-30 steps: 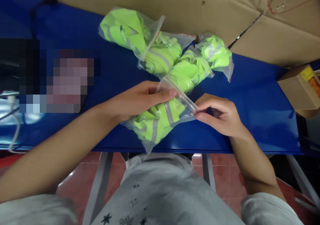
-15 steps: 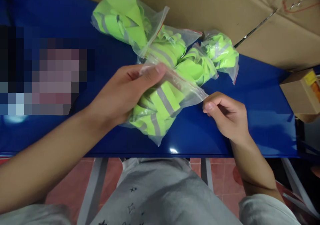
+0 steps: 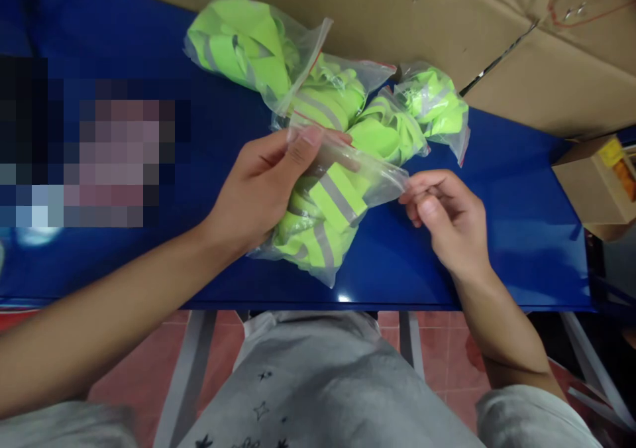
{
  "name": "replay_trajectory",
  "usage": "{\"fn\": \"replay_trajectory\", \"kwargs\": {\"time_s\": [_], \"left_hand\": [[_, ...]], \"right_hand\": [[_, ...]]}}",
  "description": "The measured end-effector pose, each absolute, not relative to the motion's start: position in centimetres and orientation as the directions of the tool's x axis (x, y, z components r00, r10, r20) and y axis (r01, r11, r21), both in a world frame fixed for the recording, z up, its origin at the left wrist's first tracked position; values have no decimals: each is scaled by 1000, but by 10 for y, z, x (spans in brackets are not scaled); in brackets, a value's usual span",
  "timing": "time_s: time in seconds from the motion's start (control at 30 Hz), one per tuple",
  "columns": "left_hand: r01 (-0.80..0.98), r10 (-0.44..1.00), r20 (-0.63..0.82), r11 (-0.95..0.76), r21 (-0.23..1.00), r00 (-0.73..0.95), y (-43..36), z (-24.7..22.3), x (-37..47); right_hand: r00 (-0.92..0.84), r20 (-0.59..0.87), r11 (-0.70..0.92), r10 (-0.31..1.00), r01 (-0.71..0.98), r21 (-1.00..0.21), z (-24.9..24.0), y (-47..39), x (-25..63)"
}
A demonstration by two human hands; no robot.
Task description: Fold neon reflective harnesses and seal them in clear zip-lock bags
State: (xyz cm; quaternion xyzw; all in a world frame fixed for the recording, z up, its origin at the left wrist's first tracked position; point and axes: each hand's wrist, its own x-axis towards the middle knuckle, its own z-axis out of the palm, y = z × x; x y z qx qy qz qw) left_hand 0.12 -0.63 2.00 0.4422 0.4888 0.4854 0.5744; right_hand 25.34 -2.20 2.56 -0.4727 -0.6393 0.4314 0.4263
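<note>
A clear zip-lock bag (image 3: 377, 175) packed with folded neon-yellow fabric (image 3: 339, 196) with grey reflective stripes is tilted above the blue table's front half. My left hand (image 3: 268, 183) grips its upper left edge, thumb on top of the plastic and fingers behind it. At the bag's right corner, my right hand (image 3: 450, 216) has its fingers curled against the end of the zip strip. The thumb there sits slightly back from the index fingertip. Beyond my hands lie more filled bags: a large one (image 3: 238, 44), two in the middle (image 3: 328, 97) and one at right (image 3: 437, 103).
Brown cardboard (image 3: 497, 30) stands along the far edge of the blue table (image 3: 527, 236). An open small carton (image 3: 591, 176) is at the right end. A pixelated patch covers part of the left side. Below the front edge are table legs and red floor tiles.
The bag has shifted slightly right and its mouth edge has tilted. My right hand has moved up a little, its thumb drawing back from the index fingertip. My left hand keeps its hold.
</note>
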Motion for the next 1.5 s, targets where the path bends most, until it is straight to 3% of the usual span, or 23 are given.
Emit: {"fn": "replay_trajectory", "kwargs": {"time_s": [0.13, 0.37, 0.6, 0.73, 0.93, 1.2, 1.5], "left_hand": [[-19, 994, -61, 62, 998, 90, -9, 21, 4], [-73, 998, 40, -36, 997, 57, -6, 11, 6], [-24, 989, 63, -60, 998, 135, -8, 15, 8], [-56, 977, 85, -75, 996, 197, -12, 18, 12], [-48, 972, 48, -38, 998, 230, -13, 16, 13], [70, 994, 4, -12, 997, 106, -15, 16, 12], [80, 987, -14, 1, 997, 161, -19, 18, 15]], "right_hand": [[-212, 118, 174, 970, 268, -947, 25, -23, 250], [-272, 97, 201, 957, 385, -901, 22, -21, 250], [-357, 92, 191, 930, 253, -948, 18, -19, 251], [-346, 101, 200, 933, 264, -944, 20, -21, 249], [-392, 81, 215, 916, 312, -925, 18, -21, 251], [-401, 176, 342, 899, 392, -854, 19, -19, 258], [-417, 207, 379, 885, 388, -840, 21, -23, 251]]}}
